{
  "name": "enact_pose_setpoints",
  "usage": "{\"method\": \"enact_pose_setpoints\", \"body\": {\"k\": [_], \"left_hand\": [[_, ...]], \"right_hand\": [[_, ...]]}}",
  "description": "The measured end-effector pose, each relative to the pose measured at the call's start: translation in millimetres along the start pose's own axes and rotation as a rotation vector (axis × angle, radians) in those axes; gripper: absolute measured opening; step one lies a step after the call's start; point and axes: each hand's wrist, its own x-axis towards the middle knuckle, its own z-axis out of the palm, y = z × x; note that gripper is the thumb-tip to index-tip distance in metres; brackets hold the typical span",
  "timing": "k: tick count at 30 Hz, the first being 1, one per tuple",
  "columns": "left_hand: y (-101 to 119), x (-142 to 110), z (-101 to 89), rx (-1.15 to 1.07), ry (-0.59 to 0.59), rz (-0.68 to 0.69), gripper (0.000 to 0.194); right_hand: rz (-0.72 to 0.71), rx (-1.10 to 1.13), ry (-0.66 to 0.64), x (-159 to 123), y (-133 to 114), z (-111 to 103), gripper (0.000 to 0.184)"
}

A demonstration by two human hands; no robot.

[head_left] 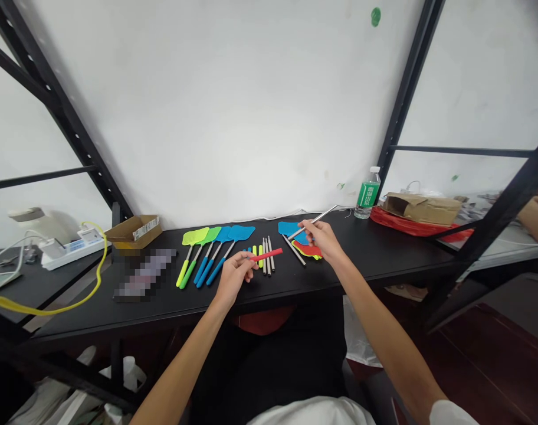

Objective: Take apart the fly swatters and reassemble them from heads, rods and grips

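Left hand [236, 270] has its fingers closed on a red tube [271, 254] just below centre frame; right hand [321, 237] pinches a slanting silver rod [322, 215] right of centre, and fly swatters [212, 250] lie left of centre!

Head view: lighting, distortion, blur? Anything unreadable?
Head view: light looks soft and fairly even, white wall bright. Head view: black rack posts slant steeply, likely wide-angle stretch. Head view: left hand with red handle and right hand with metal rod show little blur. Head view: pixelated patch at left, contents unreadable.
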Motion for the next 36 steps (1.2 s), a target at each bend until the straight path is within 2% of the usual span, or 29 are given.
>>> {"method": "enact_pose_setpoints", "body": {"k": [5,10,20,31,36], "left_hand": [[0,0,-0.1,-0.035,0.0,-0.004,0.022],[0,1,0.9,-0.055,0.005,-0.005,0.027],[1,-1,1.2,-0.015,-0.005,0.003,0.047],[-2,1,0.0,0.019,0.008,0.011,0.049],[-3,1,-0.1,0.006,0.005,0.012,0.049]], "right_hand": [[0.023,0.008,0.037,-2,-10,-3,0.044],[0.045,0.003,0.028,-6,-22,-4,0.042],[-0.035,0.007,-0.129,-19,-35,2,0.05],[-0.046,0.0,-0.256,-26,-33,15,0.049],[-0.044,-0.001,-0.254,-28,-32,20,0.048]]}}
